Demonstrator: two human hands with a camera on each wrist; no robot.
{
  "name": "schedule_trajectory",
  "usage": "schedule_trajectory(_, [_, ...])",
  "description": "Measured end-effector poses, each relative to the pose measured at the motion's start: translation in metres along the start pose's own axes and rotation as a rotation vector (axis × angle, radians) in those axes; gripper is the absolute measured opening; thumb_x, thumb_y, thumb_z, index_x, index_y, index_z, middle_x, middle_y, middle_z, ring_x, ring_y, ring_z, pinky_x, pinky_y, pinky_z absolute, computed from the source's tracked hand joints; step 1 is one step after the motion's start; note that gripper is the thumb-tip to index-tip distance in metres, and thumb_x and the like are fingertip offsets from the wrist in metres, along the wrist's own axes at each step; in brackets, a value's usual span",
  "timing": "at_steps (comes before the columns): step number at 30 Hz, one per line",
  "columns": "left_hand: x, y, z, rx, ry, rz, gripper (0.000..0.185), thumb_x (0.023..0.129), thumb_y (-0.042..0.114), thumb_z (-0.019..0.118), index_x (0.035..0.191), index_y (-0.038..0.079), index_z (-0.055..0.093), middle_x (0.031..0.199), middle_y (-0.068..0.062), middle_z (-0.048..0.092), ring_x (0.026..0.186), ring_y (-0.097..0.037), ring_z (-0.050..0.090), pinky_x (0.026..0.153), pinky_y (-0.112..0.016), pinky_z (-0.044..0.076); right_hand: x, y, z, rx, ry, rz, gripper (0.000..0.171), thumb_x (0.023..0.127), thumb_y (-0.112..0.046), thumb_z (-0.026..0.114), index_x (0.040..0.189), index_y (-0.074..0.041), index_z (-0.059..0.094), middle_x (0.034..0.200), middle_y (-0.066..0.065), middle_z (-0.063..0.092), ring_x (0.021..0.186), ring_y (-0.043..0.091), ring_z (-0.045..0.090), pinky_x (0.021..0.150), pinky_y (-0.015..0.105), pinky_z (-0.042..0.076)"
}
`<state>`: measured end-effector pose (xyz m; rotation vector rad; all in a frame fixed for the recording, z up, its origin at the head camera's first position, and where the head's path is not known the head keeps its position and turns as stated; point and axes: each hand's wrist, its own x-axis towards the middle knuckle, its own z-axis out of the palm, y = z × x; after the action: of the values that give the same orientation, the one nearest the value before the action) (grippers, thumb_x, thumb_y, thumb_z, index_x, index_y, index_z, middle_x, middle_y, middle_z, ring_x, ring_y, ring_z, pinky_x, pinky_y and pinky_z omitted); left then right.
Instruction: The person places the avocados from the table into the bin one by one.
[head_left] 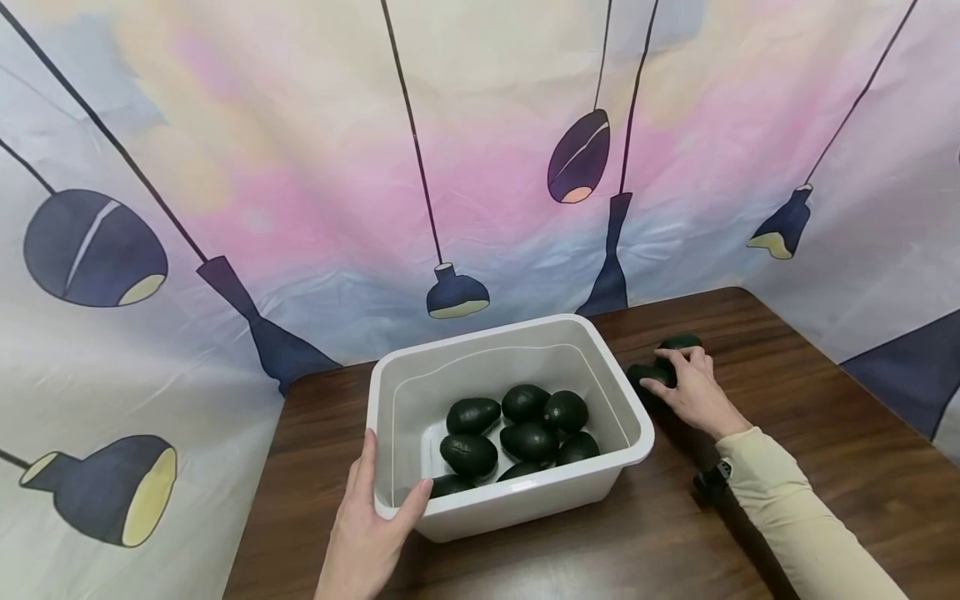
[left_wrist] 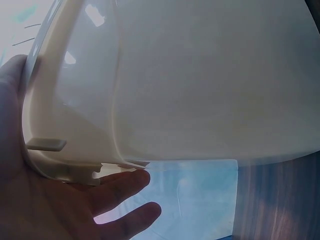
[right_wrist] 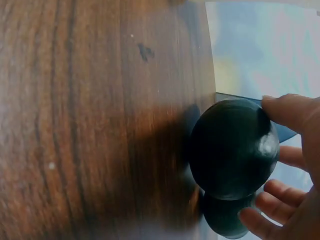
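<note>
In the head view, my left hand holds the near-left corner of a white plastic bin. Its thumb lies on the front rim and its fingers along the left side. Several dark green avocados lie loose on the bin's floor. To the right of the bin, my right hand has thumb and fingers around an avocado at the tabletop. A further avocado sits just beyond it. From the right wrist, the thumb touches the nearer avocado, and loosely bent fingers hang beside the farther one.
The bin stands on a dark wooden table. Behind the table hangs a pastel cloth printed with hanging lamps. A pale sleeve covers the right forearm, with a black strap device at the wrist.
</note>
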<state>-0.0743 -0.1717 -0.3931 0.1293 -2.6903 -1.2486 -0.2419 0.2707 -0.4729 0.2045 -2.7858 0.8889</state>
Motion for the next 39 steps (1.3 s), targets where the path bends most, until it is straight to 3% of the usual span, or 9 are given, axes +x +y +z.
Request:
schedule_trajectory(7, [0.001, -0.002, 0.001, -0.007, 0.022, 0.021, 0.097, 0.086, 0.05, 0.07, 0.157, 0.019, 0.013, 0.15, -0.01, 0.034, 0.129, -0.03, 0.041, 0.105, -0.051, 0.033, -0.002, -0.005, 0.001, 0.003, -0.075, 0.001, 0.058, 0.093, -0.037, 0.066, 0.132, 0.004, 0.054, 0.131, 0.037, 0.029, 0.12, 0.05, 0.025, 0.094, 0.065, 0.032])
schedule_trajectory(14, [0.0, -0.001, 0.001, -0.003, 0.025, 0.026, 0.096, 0.087, 0.05, 0.07, 0.157, 0.019, 0.013, 0.15, -0.011, 0.034, 0.129, -0.031, 0.042, 0.104, -0.053, 0.034, -0.002, -0.008, 0.0, -0.008, -0.116, 0.002, 0.059, 0.089, -0.024, 0.07, 0.135, 0.007, 0.048, 0.13, 0.037, 0.031, 0.121, 0.054, 0.028, 0.094, 0.065, 0.033])
schedule_trajectory(19, [0.0, -0.001, 0.0, -0.006, 0.023, 0.025, 0.096, 0.086, 0.05, 0.07, 0.157, 0.018, 0.013, 0.15, -0.011, 0.034, 0.129, -0.031, 0.042, 0.104, -0.052, 0.034, -0.003, -0.007, 0.0, -0.009, -0.143, 0.023, 0.062, 0.092, -0.025, 0.068, 0.138, 0.007, 0.043, 0.13, 0.036, 0.032, 0.122, 0.053, 0.029, 0.093, 0.065, 0.034])
schedule_trajectory(39, [0.0, -0.001, 0.0, -0.012, 0.022, 0.031, 0.095, 0.086, 0.049, 0.07, 0.157, 0.018, 0.015, 0.15, -0.011, 0.035, 0.129, -0.031, 0.042, 0.104, -0.052, 0.034, -0.011, -0.019, -0.019, 0.017, -0.045, 0.021, 0.066, 0.095, -0.035, 0.064, 0.14, 0.007, 0.041, 0.131, 0.034, 0.034, 0.118, 0.048, 0.033, 0.087, 0.062, 0.039])
